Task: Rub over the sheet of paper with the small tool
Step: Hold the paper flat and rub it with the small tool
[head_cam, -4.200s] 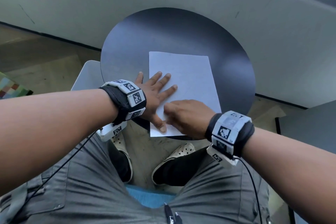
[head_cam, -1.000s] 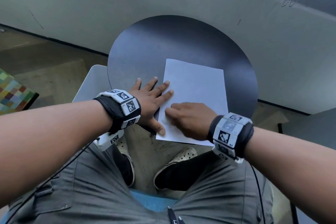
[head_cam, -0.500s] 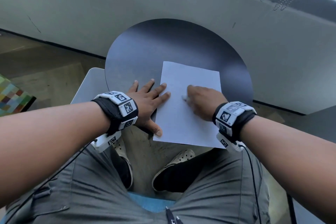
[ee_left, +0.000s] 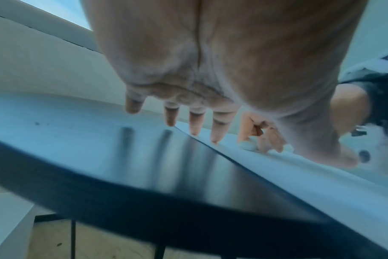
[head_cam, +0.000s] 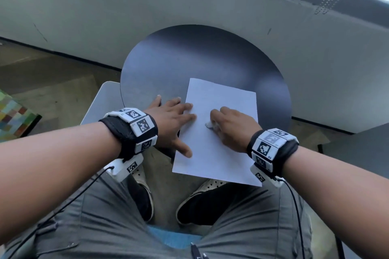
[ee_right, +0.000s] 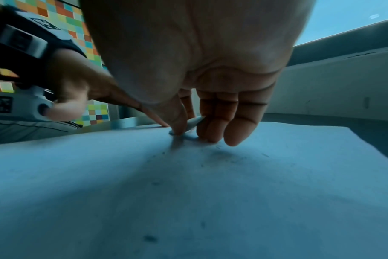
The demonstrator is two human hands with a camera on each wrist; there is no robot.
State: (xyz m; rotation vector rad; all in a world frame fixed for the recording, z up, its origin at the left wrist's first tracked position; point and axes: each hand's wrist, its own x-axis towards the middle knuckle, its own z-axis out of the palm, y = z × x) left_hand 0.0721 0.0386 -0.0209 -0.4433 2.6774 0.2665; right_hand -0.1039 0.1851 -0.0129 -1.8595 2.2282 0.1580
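A white sheet of paper [head_cam: 219, 143] lies on the round dark table [head_cam: 189, 59], its near edge hanging over the table's rim. My left hand [head_cam: 172, 120] lies flat with spread fingers, fingertips [ee_left: 216, 136] and thumb on the sheet's left edge. My right hand [head_cam: 229, 126] pinches a small white eraser [head_cam: 209, 125] between thumb and fingers and presses it onto the middle of the sheet. In the right wrist view the eraser [ee_right: 194, 123] shows between thumb and fingers, with small dark crumbs scattered on the paper [ee_right: 188, 192]. In the left wrist view the eraser [ee_left: 246, 145] shows under the right hand.
A grey wall panel [head_cam: 126, 6] stands right behind the table. A pale seat or low surface [head_cam: 101, 101] adjoins the table's left. My knees and shoes [head_cam: 197, 195] are under the near rim. A multicoloured block [head_cam: 12, 118] lies on the floor, far left.
My right hand with the eraser has moved from the sheet's near left part up to its middle. The sheet has turned slightly. My left hand stays flat on the left edge.
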